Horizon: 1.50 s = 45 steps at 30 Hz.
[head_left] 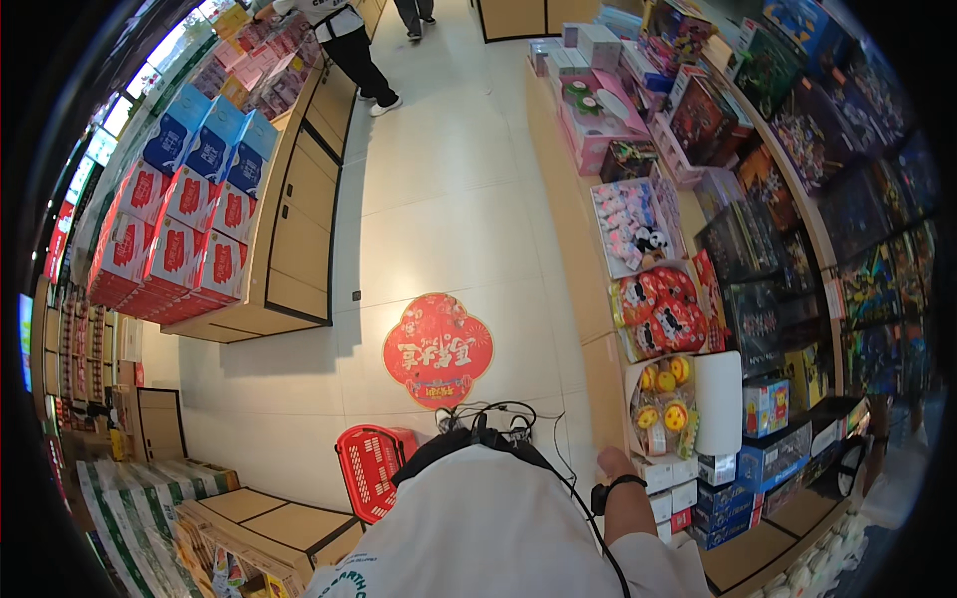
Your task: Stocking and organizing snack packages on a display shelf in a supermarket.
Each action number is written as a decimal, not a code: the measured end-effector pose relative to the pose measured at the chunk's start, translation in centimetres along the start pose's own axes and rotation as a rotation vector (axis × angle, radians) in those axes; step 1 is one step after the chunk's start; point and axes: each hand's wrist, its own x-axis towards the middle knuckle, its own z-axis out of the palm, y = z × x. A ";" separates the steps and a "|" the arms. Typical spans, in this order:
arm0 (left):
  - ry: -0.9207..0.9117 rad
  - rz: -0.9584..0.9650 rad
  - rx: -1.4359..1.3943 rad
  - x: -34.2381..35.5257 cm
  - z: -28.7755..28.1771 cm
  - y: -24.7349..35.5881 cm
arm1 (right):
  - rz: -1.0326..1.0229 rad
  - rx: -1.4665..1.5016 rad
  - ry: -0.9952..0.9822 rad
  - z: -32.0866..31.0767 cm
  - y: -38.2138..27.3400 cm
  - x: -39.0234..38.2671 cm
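My right hand (614,462) hangs low at my side, with a black watch (600,497) on the wrist. It is nearest to the display shelf's front edge and a box of yellow round toys (666,384); its fingers are hidden, so whether it holds anything does not show. My left hand is out of sight. A red plastic shopping basket (365,469) with slotted sides is at my left side, partly covered by my white shirt. What carries the basket is hidden.
Red and blue cartons (191,199) stand stacked on a wooden cabinet (302,209) at left. Toy boxes (603,115) line the right shelf. A red sticker (439,349) lies on the tiled floor. Ahead, a person in black trousers (361,70) stands beside the left display.
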 end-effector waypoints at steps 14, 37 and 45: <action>-0.068 0.027 -0.622 9.7 -8.4 8.6 | 0.020 0.132 0.039 -6.9 -30.3 3.1; 0.267 -0.088 -0.350 23.7 -18.9 -1.4 | -0.773 -0.640 -0.073 1.7 -92.2 15.5; 0.416 -0.602 -0.741 17.3 -13.6 3.3 | -1.257 -0.794 -0.420 22.1 -123.8 3.5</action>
